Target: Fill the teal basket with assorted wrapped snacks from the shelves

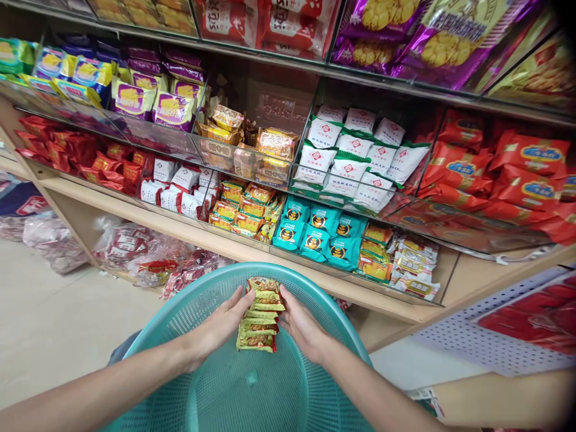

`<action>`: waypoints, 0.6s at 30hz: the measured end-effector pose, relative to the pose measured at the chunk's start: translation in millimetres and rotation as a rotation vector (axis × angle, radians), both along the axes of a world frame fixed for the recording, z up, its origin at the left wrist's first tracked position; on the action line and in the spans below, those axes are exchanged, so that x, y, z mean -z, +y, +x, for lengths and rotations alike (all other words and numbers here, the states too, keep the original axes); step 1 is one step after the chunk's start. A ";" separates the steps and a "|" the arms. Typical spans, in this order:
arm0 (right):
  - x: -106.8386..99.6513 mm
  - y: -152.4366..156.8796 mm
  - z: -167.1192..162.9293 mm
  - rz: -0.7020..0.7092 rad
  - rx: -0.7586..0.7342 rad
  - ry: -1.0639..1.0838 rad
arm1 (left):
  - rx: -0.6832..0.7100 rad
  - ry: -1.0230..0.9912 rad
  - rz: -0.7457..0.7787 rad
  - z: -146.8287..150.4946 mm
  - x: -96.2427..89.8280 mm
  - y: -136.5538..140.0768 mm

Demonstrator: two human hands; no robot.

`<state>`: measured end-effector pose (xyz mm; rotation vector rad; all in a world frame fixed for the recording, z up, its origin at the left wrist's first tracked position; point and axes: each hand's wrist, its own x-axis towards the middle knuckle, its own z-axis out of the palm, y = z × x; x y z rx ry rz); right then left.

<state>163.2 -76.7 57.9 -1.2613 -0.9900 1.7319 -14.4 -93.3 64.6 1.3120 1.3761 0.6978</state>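
Between my two hands is a row of small yellow snack packets (258,327) with red edges, stacked one against another. My left hand (229,321) presses the row from the left, thumb toward its upper end. From the right side my right hand (299,321) closes on the same packets, its fingers partly hidden behind them. Both hands are above a large teal plastic basket (252,402) with perforated walls. Closest on the shelf beyond the rim are teal packets (314,241) and yellow-green packets (243,210).
Tiered shelves with clear dividers hold white-green packets (348,156), red packets (463,168), brown-gold packets (274,144) and purple packets (132,96). A wooden shelf edge (202,240) runs behind the basket. Plastic bags of goods (130,243) lie beneath it. A white perforated panel (508,330) stands at right.
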 end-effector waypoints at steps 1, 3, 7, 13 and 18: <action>0.3 0.1 -0.1 0.003 -0.004 0.003 | -0.032 0.065 0.075 -0.7 -0.3 -1.8; 1.0 0.2 -0.2 0.007 -0.014 0.008 | -0.025 0.206 0.350 -1.9 -2.1 -8.9; 3.3 1.2 -0.2 -0.010 -0.001 0.004 | 0.390 0.318 0.404 -1.6 -5.2 -29.8; 5.7 1.6 0.7 0.002 -0.003 0.003 | 0.848 0.480 0.159 5.8 3.5 -36.9; 7.8 2.3 2.6 -0.005 0.006 -0.002 | 0.915 0.569 0.115 9.5 8.6 -29.4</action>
